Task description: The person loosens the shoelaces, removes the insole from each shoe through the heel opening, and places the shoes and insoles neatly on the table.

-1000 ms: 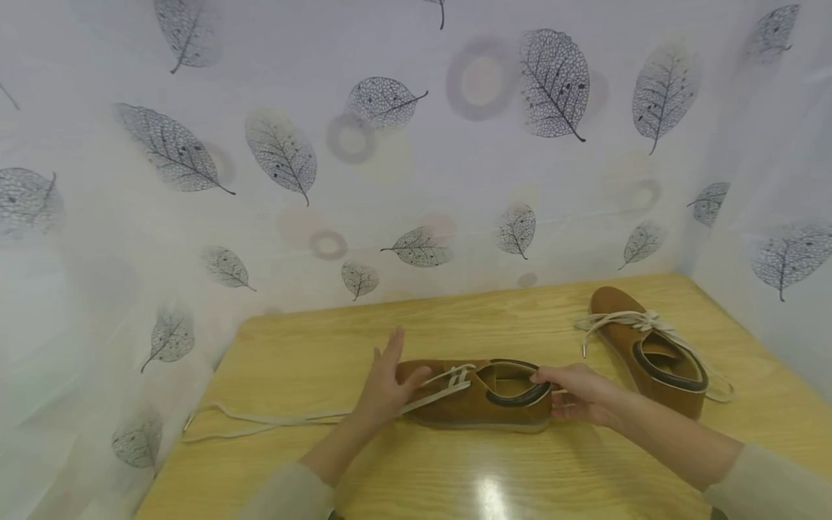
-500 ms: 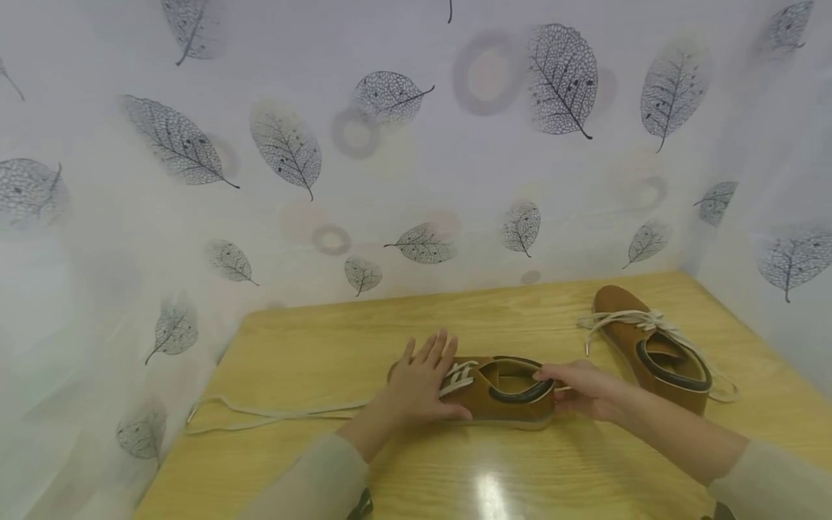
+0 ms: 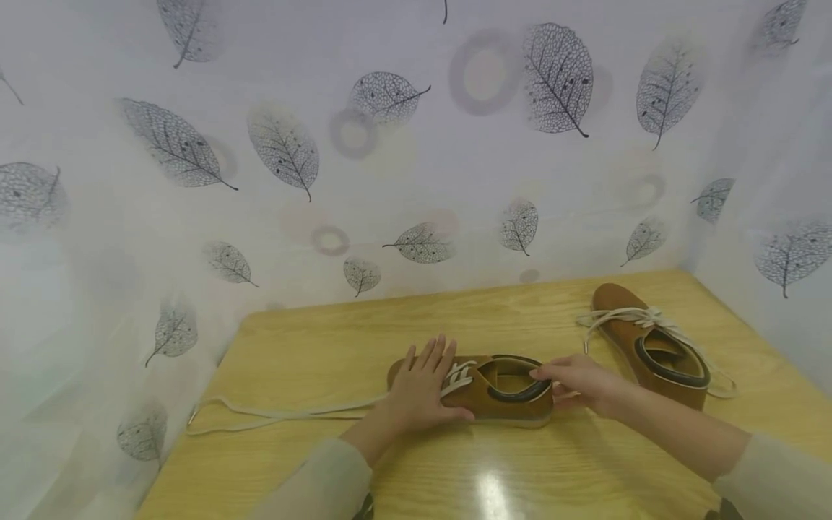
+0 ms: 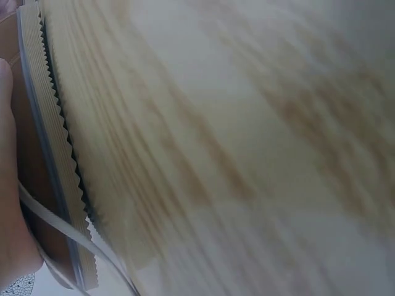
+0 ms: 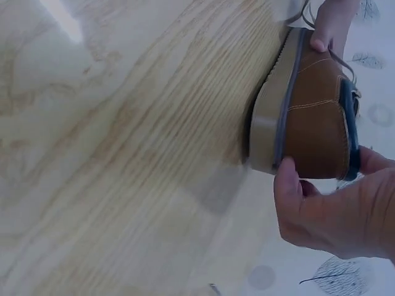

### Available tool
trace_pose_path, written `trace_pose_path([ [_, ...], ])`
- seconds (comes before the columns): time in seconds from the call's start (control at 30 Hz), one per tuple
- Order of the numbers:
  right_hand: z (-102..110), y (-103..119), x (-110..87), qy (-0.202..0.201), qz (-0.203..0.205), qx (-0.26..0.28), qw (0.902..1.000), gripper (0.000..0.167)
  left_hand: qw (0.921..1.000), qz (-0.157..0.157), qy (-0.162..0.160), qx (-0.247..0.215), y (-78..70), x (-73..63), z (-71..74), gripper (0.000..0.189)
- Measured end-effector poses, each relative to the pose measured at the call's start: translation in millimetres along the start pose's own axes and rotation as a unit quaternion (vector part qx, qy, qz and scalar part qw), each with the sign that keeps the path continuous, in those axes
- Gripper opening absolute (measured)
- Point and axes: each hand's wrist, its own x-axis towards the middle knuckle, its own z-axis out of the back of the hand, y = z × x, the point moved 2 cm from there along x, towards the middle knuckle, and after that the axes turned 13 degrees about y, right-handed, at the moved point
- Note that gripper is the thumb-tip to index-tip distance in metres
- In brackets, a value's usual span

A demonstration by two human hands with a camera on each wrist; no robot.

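Note:
A brown lace-up shoe (image 3: 516, 410) with a dark padded collar sits on the wooden table, toe to the left. My left hand (image 3: 419, 390) rests flat across its toe and front, fingers straight and spread, covering most of that part. The right hand (image 3: 585, 386) pinches the heel, thumb at the collar; in the right wrist view its fingertips meet the heel (image 5: 315, 139) near the sole. Long pale laces (image 3: 279, 415) run from under the left hand out to the left. Along the left wrist view's left edge, the ridged sole (image 4: 52, 129) shows.
A second brown shoe (image 3: 679, 390) stands at the right rear, its pale laces crossing its front and trailing on both sides. Behind the wooden table (image 3: 325, 325) hangs a white leaf-printed sheet (image 3: 442, 166), which also encloses both sides.
My left hand has moved right from beside the toe and laid itself over the shoe's front. The right hand stays at the heel, with its fingers shifting slightly.

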Motion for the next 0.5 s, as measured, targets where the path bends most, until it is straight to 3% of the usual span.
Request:
trace_pose_path([
  [0.07,-3,6,-0.9,-0.030,0.043,-0.112,0.9923,0.048,1.0000,0.000,-0.003,-0.003,0.2,0.0,-1.0,0.116],
  [0.1,-6,9,-1.4,-0.048,0.068,-0.171,0.9816,0.047,1.0000,0.000,-0.002,-0.006,0.2,-0.2,-1.6,0.117],
  [0.2,-15,19,-3.1,-0.117,0.135,-0.323,0.9294,0.038,0.9999,0.001,-0.002,-0.011,0.5,-0.7,-3.5,0.119],
  [0.3,-24,24,-4.3,-0.163,0.201,-0.410,0.8747,0.028,0.9999,0.003,-0.003,-0.016,0.7,-1.1,-4.4,0.121],
  [0.37,-28,25,-3.1,-0.189,0.264,-0.461,0.8262,0.025,0.9998,0.002,-0.003,-0.021,0.6,-1.1,-4.2,0.121],
  [0.5,-34,23,-1.0,-0.210,0.397,-0.555,0.6998,0.029,0.9995,0.003,0.001,-0.031,0.2,-0.8,-3.3,0.120],
])
